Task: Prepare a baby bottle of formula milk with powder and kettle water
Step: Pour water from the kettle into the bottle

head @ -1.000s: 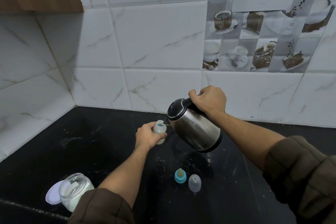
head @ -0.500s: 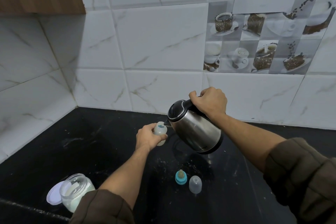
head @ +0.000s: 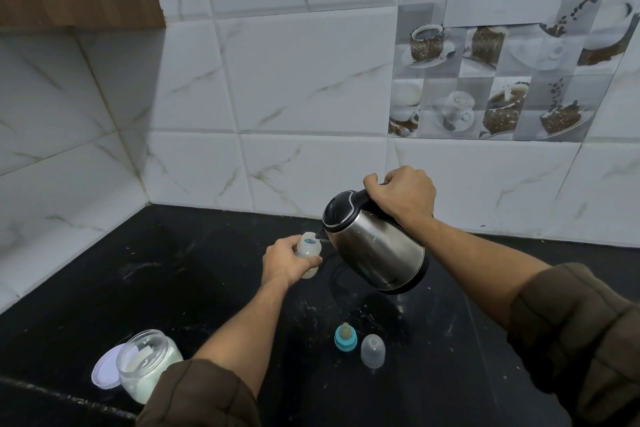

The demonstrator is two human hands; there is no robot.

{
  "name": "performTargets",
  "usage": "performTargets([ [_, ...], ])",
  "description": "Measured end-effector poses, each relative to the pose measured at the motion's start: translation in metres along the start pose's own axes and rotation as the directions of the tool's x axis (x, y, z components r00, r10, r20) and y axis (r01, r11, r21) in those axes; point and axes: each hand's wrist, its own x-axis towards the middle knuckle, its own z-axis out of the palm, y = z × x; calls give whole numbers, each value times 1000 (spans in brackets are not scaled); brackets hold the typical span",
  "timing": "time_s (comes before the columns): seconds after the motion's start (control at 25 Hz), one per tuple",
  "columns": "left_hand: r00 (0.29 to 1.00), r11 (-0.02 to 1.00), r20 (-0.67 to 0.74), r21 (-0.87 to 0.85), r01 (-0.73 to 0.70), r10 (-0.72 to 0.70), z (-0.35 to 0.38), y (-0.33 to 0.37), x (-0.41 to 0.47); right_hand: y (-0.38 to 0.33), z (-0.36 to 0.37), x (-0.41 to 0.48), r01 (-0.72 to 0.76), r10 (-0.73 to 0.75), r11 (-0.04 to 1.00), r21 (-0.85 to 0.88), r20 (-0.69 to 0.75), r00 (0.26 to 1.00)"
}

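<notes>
No readable brand or label is seen; a cut-off dark mark sits in a circle at the upper right. At the centre, the bottle (head: 308, 255) is clasped by the left hand (head: 284, 262), fingers wrapped round it. The tilted kettle (head: 375, 246) is gripped at its handle by the right hand (head: 403, 196), spout at the bottle mouth. On the black desk (head: 173, 270) lie a teat (head: 345, 337), clear cap (head: 372, 350), powder jar (head: 147, 367) and lid (head: 104, 371).

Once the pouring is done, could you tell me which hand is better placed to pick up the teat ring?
Probably the right. The left hand grips the bottle; the right hand need only set down the kettle.
</notes>
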Motion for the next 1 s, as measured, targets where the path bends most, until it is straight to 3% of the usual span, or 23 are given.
performTargets([
  [0.44,1000,1000,-10,-5,-7,7,3,1,0,2,-2,1,-2,2,1000,0,-6,1000],
  [0.76,999,998,-34,-51,-28,27,2,8,5,28,6,2,-221,220,962,157,21,975],
  [1.0,1000,995,-5,-104,-13,13,13,2,5,55,22,-5,-282,279,917,283,52,959],
])
